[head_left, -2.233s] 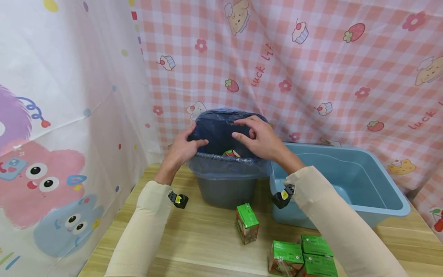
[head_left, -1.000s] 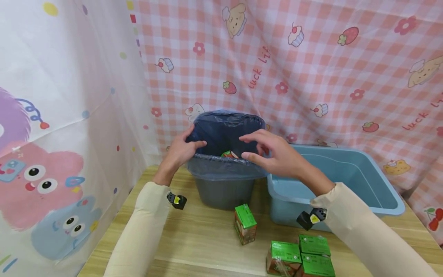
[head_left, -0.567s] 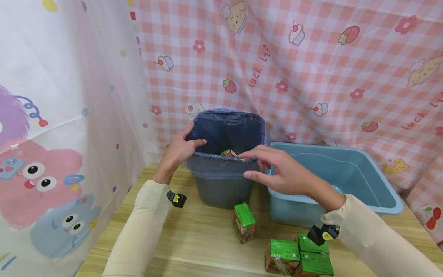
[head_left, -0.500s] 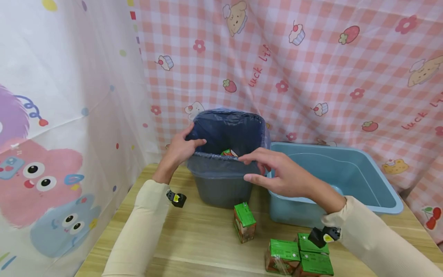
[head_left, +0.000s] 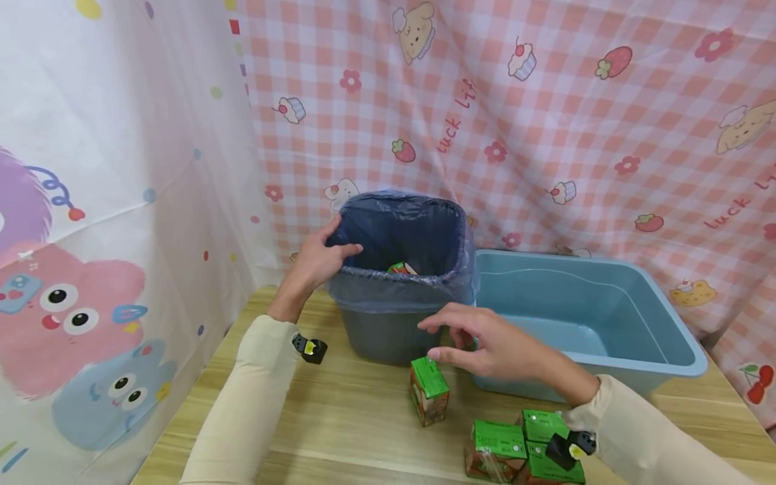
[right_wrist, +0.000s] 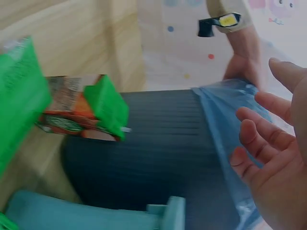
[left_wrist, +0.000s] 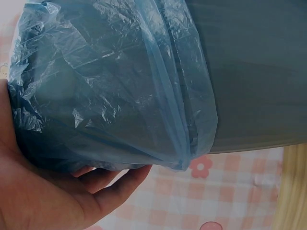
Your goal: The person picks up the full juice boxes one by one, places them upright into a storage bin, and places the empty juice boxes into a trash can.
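A grey trash can (head_left: 388, 337) lined with a translucent blue bag (head_left: 376, 289) stands on the wooden table. My left hand (head_left: 318, 259) grips its left rim, thumb over the edge and fingers along the outside; the left wrist view shows those fingers (left_wrist: 122, 184) against the bag. Inside the can, part of a green and red carton (head_left: 401, 268) shows. My right hand (head_left: 488, 343) hovers in front of the can with relaxed fingers, holding nothing. Just below its thumb stands a small drink carton (head_left: 429, 391) with a green top and brown sides.
To the right of the can sits a light blue plastic tub (head_left: 606, 367). Several more green-topped cartons (head_left: 496, 441) stand grouped at the front right, partly under my right wrist. A pink checked curtain (head_left: 545, 121) hangs behind, a white printed one (head_left: 151, 236) at the left.
My right hand has come from over the can's right rim down and toward me, near the single carton. My left hand has stayed on the left rim.
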`<state>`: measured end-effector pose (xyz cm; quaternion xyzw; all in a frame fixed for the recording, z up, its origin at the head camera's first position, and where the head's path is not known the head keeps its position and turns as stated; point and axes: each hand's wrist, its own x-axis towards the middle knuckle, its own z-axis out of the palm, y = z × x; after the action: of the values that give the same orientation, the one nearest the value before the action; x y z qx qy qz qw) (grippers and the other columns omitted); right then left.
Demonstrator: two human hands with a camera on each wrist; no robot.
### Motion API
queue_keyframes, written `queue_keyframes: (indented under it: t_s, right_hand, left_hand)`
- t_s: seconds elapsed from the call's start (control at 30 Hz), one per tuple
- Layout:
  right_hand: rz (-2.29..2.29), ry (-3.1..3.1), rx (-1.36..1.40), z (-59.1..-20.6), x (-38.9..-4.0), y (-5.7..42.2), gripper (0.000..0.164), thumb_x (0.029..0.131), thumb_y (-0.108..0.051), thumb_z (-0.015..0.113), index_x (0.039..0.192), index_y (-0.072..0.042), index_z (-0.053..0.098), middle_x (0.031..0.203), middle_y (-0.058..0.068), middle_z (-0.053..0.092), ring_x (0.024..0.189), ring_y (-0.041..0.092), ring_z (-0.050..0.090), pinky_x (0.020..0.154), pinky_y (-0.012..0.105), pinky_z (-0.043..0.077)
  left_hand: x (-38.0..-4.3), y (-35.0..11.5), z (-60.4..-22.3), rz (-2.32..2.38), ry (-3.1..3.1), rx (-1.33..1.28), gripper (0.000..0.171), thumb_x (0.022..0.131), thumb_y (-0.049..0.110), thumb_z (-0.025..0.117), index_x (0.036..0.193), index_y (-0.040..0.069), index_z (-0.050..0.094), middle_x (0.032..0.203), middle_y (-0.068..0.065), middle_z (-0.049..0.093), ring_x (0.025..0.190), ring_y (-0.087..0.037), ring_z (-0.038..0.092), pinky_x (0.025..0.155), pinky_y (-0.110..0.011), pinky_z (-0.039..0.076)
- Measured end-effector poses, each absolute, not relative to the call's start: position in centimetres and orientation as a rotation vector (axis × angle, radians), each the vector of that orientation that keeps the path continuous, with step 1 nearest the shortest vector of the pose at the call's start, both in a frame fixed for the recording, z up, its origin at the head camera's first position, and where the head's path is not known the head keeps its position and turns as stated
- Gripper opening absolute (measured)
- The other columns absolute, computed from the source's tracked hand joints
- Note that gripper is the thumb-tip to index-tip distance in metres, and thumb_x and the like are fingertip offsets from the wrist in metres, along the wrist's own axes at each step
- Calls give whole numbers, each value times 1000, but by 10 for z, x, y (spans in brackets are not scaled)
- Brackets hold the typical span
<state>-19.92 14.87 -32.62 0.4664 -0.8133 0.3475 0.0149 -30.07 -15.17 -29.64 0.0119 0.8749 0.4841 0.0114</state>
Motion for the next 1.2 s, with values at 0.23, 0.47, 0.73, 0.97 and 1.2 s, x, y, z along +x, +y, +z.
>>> queue_keyframes:
  t_s: [0.23, 0.47, 0.73, 0.97, 1.2]
  right_hand:
    - [1141, -2635, 1466, -348, -195, 146, 34, 98, -32, 64, 130, -20, 62, 101, -10, 61, 68, 3, 50, 60, 24, 47]
    - [1161, -2742, 1416, -368, -195, 145, 39, 95, -41, 65, 131, -28, 60, 99, -4, 60, 71, 16, 52, 62, 23, 45]
    - [1120, -2858, 1374, -384, -201, 146, 46, 92, -40, 70, 135, -26, 59, 108, 3, 56, 75, 18, 49, 66, 23, 42]
    - [1042, -2924, 1365, -390, -204, 146, 53, 90, -39, 72, 138, -24, 56, 129, -1, 53, 94, 18, 53, 76, 33, 50]
    - [990, -2956, 1377, -393, -209, 146, 59, 89, -37, 74, 141, -17, 54, 138, 3, 49, 115, 20, 55, 85, 33, 51]
  left_hand:
    - [-301, -151, -296, 1509, 2727, 35, 79, 94, 42, 63, 159, 32, 20, 165, -2, 18, 151, -25, 15, 121, -50, 17]
    - [-300, -152, -298, 1498, 2731, 24, 79, 94, 41, 63, 159, 32, 20, 165, -1, 17, 151, -26, 15, 121, -51, 16]
    - [-300, -152, -297, 1497, 2738, 38, 79, 94, 41, 63, 159, 32, 19, 165, -2, 17, 152, -26, 15, 121, -51, 16]
    - [-301, -152, -297, 1502, 2734, 37, 79, 94, 41, 64, 159, 33, 19, 165, -2, 17, 152, -25, 15, 121, -51, 17]
    - [-300, -152, -297, 1502, 2738, 38, 79, 93, 41, 64, 159, 32, 20, 165, -2, 18, 151, -25, 15, 121, -50, 17]
